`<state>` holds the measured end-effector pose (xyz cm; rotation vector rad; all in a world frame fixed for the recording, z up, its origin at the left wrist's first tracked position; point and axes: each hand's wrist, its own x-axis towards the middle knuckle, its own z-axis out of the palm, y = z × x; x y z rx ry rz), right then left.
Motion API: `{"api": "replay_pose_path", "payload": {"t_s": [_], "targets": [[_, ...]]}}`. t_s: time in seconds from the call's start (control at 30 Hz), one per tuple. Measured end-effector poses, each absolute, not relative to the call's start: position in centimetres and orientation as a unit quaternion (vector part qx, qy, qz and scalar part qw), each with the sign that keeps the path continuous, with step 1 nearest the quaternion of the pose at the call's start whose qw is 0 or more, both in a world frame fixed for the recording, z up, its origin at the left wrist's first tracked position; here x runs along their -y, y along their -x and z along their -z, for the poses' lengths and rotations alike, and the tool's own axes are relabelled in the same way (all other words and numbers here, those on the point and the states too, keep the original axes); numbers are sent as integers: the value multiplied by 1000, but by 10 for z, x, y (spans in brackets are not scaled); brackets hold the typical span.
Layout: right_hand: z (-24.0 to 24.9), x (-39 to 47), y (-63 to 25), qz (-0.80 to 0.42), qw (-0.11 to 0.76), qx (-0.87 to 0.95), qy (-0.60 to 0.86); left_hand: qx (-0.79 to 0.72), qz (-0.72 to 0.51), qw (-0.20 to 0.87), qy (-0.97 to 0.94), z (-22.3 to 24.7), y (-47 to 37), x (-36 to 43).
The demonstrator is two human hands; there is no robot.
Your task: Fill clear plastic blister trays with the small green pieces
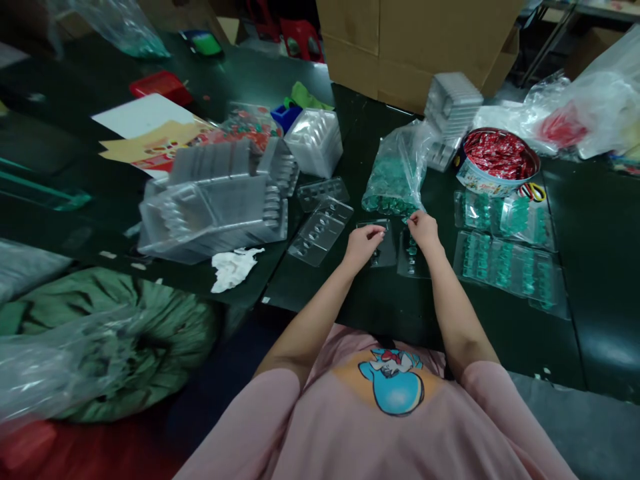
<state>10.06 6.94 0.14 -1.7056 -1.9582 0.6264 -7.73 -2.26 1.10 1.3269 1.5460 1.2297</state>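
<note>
Over a small clear plastic tray, my left hand has its fingers pinched together; whatever they hold is too small to make out. My right hand is closed at the lower edge of a clear bag of green pieces, with a small green piece at its fingertips. Just below my right hand lies another clear tray with green pieces in its slot. Clear trays filled with green pieces lie to the right. An unfilled clear tray rests left of my left hand.
Stacked clear trays stand at the left, beside white crumpled tissue. A round tin of red wrapped pieces and scissors are at the right. Behind the table rises a large cardboard box.
</note>
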Motion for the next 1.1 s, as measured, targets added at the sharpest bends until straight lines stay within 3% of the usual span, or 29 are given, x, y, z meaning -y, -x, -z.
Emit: {"api": "replay_pose_path", "payload": {"t_s": [0.13, 0.27, 0.6, 0.7, 0.83, 0.97, 1.1], "targets": [[-6, -36, -92, -348, 383, 675, 525, -553, -556, 502, -365, -3, 55, 23], [-10, -6, -81, -405, 423, 647, 489, -534, -589, 521, -311, 0, 51, 25], [-12, 16, -80, -489, 419, 623, 443, -510, -566, 588, -271, -5, 65, 38], [-5, 18, -79, -574, 411, 548, 449, -516, -550, 567, -331, -4, 67, 47], [3, 29, -79, -671, 335, 484, 451, -531, -536, 511, -411, -2, 74, 67], [7, 48, -78, -724, 278, 463, 428, -559, -490, 478, -468, 2, 85, 89], [8, 57, -70, -749, 276, 415, 436, -583, -478, 446, -482, 6, 93, 98]]}}
